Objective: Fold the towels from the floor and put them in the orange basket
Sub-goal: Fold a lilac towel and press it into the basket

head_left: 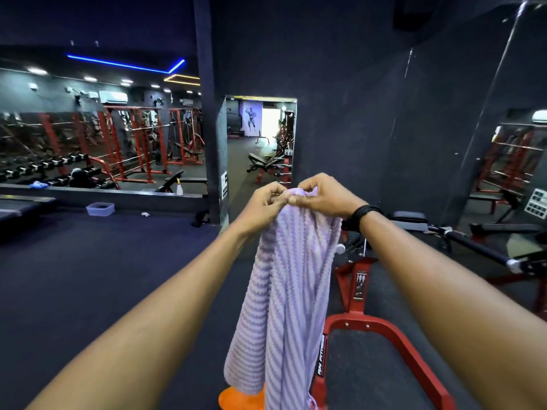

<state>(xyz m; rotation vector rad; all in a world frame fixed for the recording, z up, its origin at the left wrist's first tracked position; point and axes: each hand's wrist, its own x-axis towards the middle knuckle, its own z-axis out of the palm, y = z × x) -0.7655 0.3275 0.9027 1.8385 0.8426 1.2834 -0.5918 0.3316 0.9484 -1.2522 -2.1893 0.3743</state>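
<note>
Folding step: towel (290, 291) is pinched at its top edge by left hand (264, 202) and right hand (324, 195). Next, corners likely to be matched; orange basket (236, 399) lies below.

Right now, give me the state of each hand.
Left hand: pinching the top edge of the purple towel.
Right hand: gripping the same edge beside it.

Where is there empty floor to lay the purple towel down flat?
Bare floor spreads left of the purple towel, up to the plastic tub. The right side is crowded by the red frame and the bench.
</note>
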